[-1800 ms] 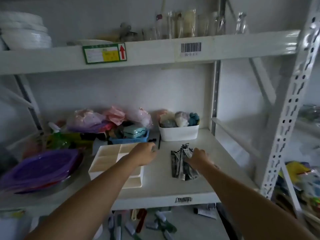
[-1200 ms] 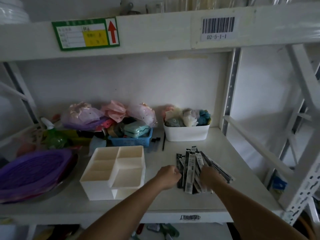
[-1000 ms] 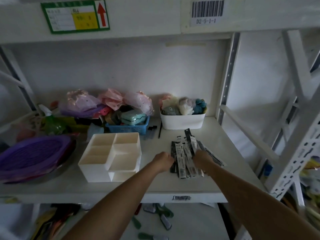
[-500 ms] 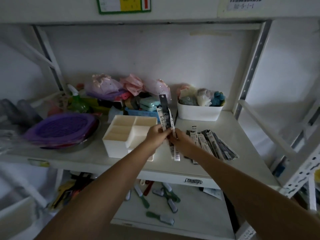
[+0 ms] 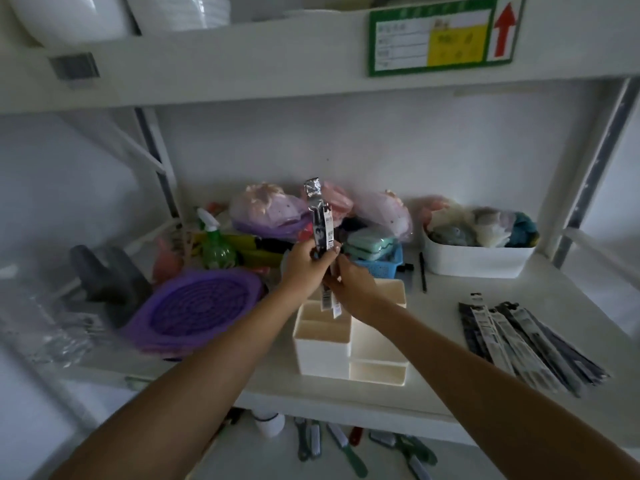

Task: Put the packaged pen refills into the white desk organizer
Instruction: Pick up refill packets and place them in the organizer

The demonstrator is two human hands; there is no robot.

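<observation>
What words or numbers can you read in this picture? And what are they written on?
Green-bordered shelf label: a red up arrow; the writing on its white and yellow parts is too blurred to read.
Grey sticker on the upper shelf edge: blurred, unreadable.
Packaged pen refills held upright in both hands: printing and a barcode-like patch, too small to read.
Refill packs lying on the shelf: white printed labels, unreadable.
No word or number can be read.
</observation>
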